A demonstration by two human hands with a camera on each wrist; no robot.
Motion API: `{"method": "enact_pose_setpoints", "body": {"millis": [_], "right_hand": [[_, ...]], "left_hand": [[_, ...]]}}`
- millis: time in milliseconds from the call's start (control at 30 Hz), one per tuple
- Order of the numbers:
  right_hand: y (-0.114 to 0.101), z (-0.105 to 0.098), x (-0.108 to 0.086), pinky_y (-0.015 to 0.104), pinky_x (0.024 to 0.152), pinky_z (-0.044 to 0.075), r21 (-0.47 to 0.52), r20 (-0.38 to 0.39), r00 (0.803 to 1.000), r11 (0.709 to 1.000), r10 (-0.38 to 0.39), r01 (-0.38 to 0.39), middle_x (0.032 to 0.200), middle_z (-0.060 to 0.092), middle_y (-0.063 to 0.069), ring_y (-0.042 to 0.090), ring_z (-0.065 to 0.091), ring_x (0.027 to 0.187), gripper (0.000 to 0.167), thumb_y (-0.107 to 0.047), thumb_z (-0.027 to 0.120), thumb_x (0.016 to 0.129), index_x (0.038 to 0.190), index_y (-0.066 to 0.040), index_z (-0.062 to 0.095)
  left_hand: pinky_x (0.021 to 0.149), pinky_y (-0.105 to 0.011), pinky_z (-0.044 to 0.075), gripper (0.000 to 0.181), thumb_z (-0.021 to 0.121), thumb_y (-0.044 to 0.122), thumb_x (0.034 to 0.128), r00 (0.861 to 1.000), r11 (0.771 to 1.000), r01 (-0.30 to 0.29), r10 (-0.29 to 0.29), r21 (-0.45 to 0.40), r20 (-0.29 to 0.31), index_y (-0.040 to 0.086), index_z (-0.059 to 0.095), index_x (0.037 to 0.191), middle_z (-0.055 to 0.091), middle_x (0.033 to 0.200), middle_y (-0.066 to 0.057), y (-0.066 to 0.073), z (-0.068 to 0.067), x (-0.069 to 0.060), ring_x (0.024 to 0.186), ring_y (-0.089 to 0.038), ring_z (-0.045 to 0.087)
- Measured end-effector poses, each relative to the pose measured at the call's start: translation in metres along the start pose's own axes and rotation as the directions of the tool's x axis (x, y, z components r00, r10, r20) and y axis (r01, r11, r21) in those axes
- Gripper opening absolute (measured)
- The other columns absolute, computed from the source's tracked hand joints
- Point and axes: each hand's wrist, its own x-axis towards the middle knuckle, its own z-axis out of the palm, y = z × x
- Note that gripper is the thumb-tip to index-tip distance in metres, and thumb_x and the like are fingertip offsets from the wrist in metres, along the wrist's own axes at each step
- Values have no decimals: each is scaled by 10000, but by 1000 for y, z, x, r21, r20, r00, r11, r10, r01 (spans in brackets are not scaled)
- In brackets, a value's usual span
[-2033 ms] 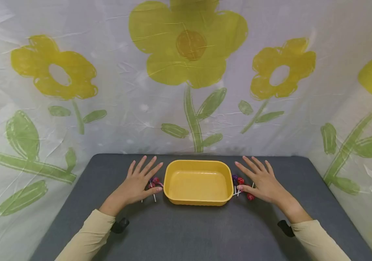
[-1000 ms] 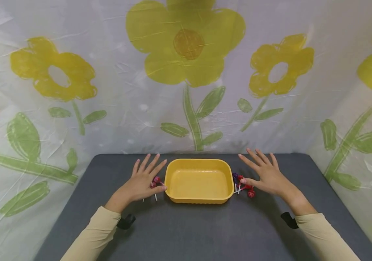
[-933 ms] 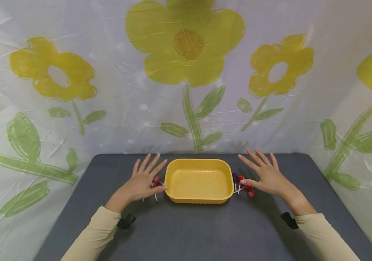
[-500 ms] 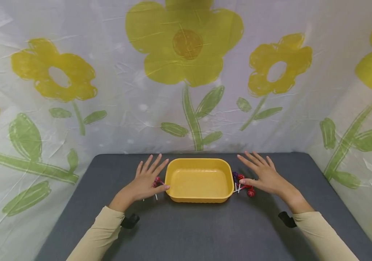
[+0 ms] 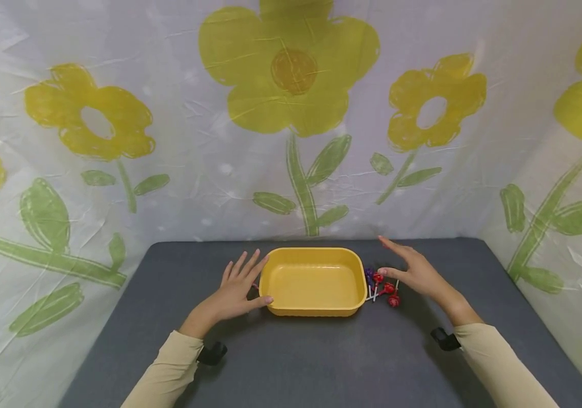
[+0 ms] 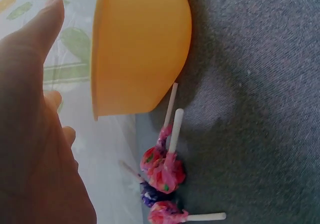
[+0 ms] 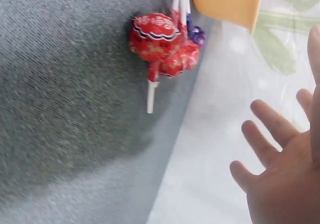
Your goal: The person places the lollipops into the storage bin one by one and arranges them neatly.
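Note:
A yellow plastic tub (image 5: 313, 312) stands on the grey table between the two hands. My left hand (image 5: 230, 296), fingers spread, hovers by its left end, with the thumb overlapping the rim in the head view; the left wrist view shows a gap there. Several wrapped lollipops (image 6: 165, 176) lie beside that end, mostly hidden by the hand in the head view. To the tub's right lies another group of red and purple lollipops (image 5: 386, 289). My right hand (image 5: 420, 279) is held above and beside them with nothing in it. A red lollipop (image 7: 155, 36) appears large in the right wrist view.
The grey table (image 5: 316, 362) has its back edge against a pale curtain (image 5: 194, 187) printed with yellow flowers. Curtain also runs down both sides. A dark band (image 5: 212, 353) sits at the left wrist and another dark band (image 5: 445, 339) at the right.
My left hand has shifted right toward the tub and now covers most of the lollipops there. The right hand has turned, its fingers now overlapping in the head view. The tub has stayed in place.

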Motion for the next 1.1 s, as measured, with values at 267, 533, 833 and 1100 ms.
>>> {"method": "enact_pose_setpoints", "body": {"millis": [267, 533, 833, 1100], "right_hand": [[16, 14, 2, 682, 1005, 394, 81, -25, 997, 994, 77, -75, 1408, 574, 202, 459, 482, 1323, 716, -403, 676, 924, 1539, -198, 373], [24, 27, 1, 590, 947, 497, 123, -47, 993, 987, 109, -103, 1270, 664, 190, 401, 621, 1182, 613, -331, 701, 917, 1452, -108, 501], [29, 33, -3, 518, 868, 553, 140, -46, 993, 985, 111, -104, 1214, 688, 199, 393, 660, 1099, 591, -328, 692, 923, 1421, -55, 527], [26, 33, -4, 554, 916, 530, 145, -53, 992, 984, 115, -106, 1221, 686, 200, 397, 647, 1119, 574, -315, 695, 922, 1410, -56, 540]], "left_hand": [[1171, -683, -11, 952, 612, 567, 914, 1000, 1000, -3, 3, -24, -8, 185, 87, 1610, 14, 1691, -92, 1, 7, 0, 1549, -409, -32], [1191, -655, -15, 990, 602, 603, 904, 999, 999, 37, -36, -38, 29, 187, 47, 1611, -6, 1694, -55, 4, 11, 0, 1556, -386, -23], [1195, -661, -9, 989, 591, 610, 908, 998, 998, 42, -41, -39, 41, 205, 24, 1610, 15, 1693, -64, 3, 16, 2, 1554, -398, -2], [1198, -653, -16, 991, 581, 619, 910, 998, 998, 54, -52, -44, 42, 202, 16, 1610, -17, 1694, -30, 3, 14, 3, 1558, -378, -24]]}}
